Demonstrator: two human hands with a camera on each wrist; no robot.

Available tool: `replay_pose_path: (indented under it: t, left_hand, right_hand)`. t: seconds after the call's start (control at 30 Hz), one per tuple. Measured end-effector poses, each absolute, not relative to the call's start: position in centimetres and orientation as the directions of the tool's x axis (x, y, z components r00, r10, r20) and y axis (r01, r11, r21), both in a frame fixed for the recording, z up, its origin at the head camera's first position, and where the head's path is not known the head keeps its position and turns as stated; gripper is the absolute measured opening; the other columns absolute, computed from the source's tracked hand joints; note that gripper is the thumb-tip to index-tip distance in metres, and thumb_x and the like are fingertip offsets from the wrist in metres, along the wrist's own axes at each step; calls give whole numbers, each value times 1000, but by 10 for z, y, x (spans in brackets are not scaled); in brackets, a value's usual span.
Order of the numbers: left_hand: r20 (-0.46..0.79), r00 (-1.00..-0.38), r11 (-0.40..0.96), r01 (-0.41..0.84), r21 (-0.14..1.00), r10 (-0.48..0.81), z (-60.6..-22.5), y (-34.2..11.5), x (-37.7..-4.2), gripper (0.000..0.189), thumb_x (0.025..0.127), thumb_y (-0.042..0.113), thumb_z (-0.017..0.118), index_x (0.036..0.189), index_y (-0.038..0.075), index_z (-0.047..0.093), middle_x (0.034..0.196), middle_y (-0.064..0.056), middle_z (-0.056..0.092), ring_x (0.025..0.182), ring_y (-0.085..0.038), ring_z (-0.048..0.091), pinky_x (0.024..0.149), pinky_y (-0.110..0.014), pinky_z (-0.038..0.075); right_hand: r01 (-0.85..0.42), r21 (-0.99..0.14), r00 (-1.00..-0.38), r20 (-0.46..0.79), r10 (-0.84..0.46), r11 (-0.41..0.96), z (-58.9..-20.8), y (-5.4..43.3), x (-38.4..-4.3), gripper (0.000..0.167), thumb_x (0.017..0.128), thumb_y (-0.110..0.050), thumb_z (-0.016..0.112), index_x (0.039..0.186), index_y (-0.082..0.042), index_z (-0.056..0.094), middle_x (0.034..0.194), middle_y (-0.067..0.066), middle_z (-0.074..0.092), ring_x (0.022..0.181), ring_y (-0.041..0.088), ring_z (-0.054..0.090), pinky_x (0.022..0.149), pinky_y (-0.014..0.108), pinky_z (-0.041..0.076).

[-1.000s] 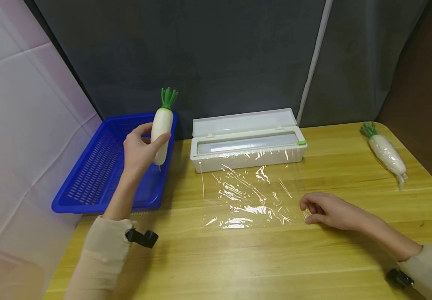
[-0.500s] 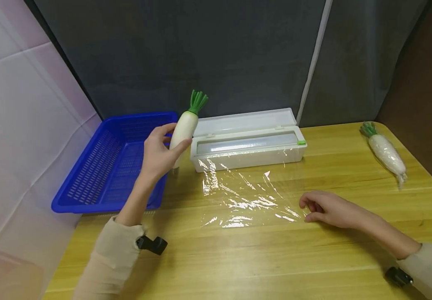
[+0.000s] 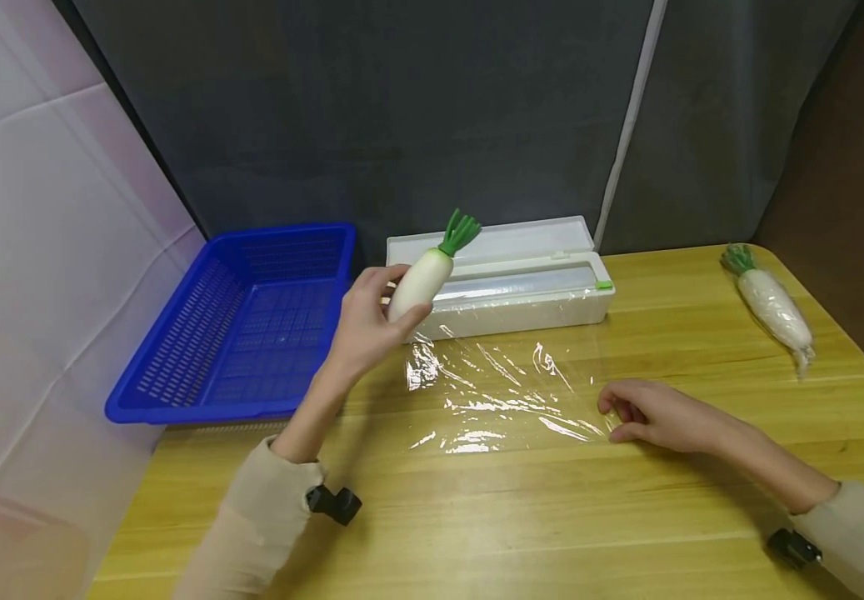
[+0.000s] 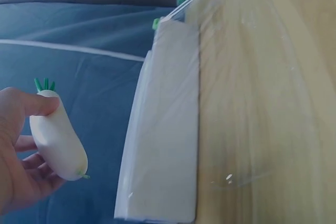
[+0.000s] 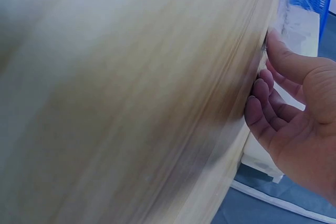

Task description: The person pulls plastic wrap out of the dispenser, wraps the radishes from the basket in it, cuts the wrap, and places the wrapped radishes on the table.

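My left hand [image 3: 372, 321] grips a white radish [image 3: 422, 282] with green leaf stubs, tilted, raised in front of the left part of the white cling film box [image 3: 521, 312]. In the left wrist view the thumb and fingers curl round the radish [image 4: 58, 137]. A sheet of clear cling film [image 3: 499, 400] stretches from the box, whose lid stands up, toward the front. At the film's right corner my right hand [image 3: 664, 419] pinches its edge between thumb and curled fingers. The right wrist view shows that hand [image 5: 294, 103] near the tabletop, the film mostly hidden there.
A blue plastic basket [image 3: 214, 414] stands at the left, with nothing seen in it. On the right lies another radish [image 3: 772, 308] wrapped in film. A dark curtain [image 3: 372, 108] hangs behind the wooden table [image 3: 521, 525].
My left hand has carried the radish rightward from over the basket to in front of the film box, tilting it more. The right hand stays nearly still at the film's corner.
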State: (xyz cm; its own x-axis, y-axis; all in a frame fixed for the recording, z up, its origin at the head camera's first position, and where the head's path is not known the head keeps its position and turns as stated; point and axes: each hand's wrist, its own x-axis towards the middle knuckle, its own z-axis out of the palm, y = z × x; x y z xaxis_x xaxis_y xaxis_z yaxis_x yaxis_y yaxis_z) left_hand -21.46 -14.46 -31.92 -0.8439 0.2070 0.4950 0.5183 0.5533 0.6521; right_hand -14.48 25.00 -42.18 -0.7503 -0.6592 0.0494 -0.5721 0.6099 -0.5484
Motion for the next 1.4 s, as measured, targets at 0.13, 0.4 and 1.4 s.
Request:
replay_pose_path:
  t: [0.13,0.4,1.4]
  left_hand:
    - [475,-843,534,530,658,252,-327,-135,-214,49,80,10,83,123,-3,65,116,-20,60,100,-31,64,75,-40,59]
    - [406,-842,587,539,604,356,-340,-114,-210,54,79,12,85,127,0,64,121,-18,61,107,-31,59,88,-44,52]
    - [132,-803,657,558,506,581,-378,-63,-199,60,83,13,82,138,7,59,134,-13,58,113,-32,61,96,-47,52]
  right_hand:
    - [-563,-551,-755,40,-654,616,-421,250,-144,26,88,-20,79,104,-14,59,78,-14,48,70,1,46,66,24,43]
    - [-580,-547,-750,68,-658,604,-420,250,-144,26,88,-22,79,103,-13,59,78,-13,48,70,2,46,64,24,42]
    - [-564,-547,-757,44,-652,619,-420,249,-144,26,87,-19,79,103,-14,59,78,-14,47,71,2,46,65,25,42]
